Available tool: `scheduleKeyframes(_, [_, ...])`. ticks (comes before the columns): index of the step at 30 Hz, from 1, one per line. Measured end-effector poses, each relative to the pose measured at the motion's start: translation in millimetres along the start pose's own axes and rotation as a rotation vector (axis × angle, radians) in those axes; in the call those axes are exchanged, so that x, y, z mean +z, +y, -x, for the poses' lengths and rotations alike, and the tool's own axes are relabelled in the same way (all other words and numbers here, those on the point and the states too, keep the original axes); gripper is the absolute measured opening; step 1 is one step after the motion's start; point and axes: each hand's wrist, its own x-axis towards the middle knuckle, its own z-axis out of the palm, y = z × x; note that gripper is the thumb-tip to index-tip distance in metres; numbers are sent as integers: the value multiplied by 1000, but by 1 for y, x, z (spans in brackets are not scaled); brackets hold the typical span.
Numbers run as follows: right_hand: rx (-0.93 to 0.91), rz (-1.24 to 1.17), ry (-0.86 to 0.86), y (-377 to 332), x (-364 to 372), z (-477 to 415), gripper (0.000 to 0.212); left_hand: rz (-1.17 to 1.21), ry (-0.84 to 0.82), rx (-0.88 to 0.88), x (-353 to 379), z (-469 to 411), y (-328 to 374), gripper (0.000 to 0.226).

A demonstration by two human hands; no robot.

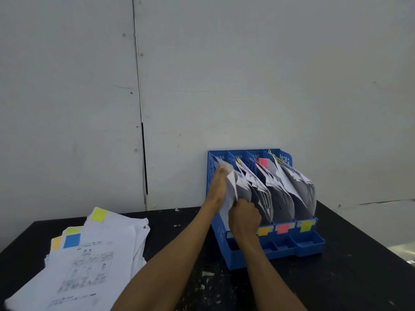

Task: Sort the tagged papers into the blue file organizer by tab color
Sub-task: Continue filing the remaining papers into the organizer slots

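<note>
Papers [232,187], print blurred, gripped by left hand [219,182], right hand [244,217].

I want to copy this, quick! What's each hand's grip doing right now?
Left grip: holds the paper near its top edge.
Right grip: holds the same paper lower down, fingers curled.

The right hand [244,217] covers the colour label on the front of the leftmost slot of the blue file organizer [253,258], so I can't tell its colour. The sheet [231,189] that both hands grip there keeps its tab out of sight. The left hand [219,184] blurs at the fingers. Print on the loose pile [89,261] by the front-left corner of the worktop [336,277] is too smeared to read, and the view's edge crops that pile. Both forearms are cut off too.
</note>
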Motion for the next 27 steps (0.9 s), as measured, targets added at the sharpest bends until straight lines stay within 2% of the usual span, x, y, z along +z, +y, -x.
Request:
scheduleKeyframes(2, [1,93,-75,2,-2,2,20,-157,1,41,-2,1,-3,64])
scheduleKeyframes(5, [24,46,-45,-2,-6,5,23,-243,57,75,-14,2,-8,76])
scheduleKeyframes(6, [31,7,0,-7,-8,7,24,-240,91,97,-22,4,-8,73])
scheduleKeyframes(9, [-7,-154,172,-27,-8,15,35,-233,160,145,-54,21,-2,29])
scheduleKeyframes(10, [-50,-201,237,-32,-6,17,44,-276,189,181,-66,25,-2,23])
scheduleKeyframes(12, [-149,-250,348,-51,4,29,59,-455,240,243,-106,37,-4,24])
scheduleKeyframes(15, [-234,-322,409,-85,19,58,56,-717,368,232,-175,58,-14,25])
scheduleKeyframes(17, [-260,-401,280,-107,36,85,37,-883,510,122,-223,81,-20,27])
scheduleKeyframes(19, [-263,-444,30,-124,59,111,13,-1040,656,-23,-265,107,-25,29])
scheduleKeyframes(21, [-262,-431,-163,-138,84,138,19,-1168,762,-193,-298,136,-26,29])
scheduleKeyframes(23, [-242,-341,-265,-151,102,162,31,-1256,820,-315,-322,159,-26,29])
scheduleKeyframes(25, [-220,-207,-331,-162,115,182,43,-1302,869,-363,-341,178,-31,31])
scheduleKeyframes(27, [-229,-63,-327,-169,125,199,46,-1294,901,-337,-356,191,-40,34])
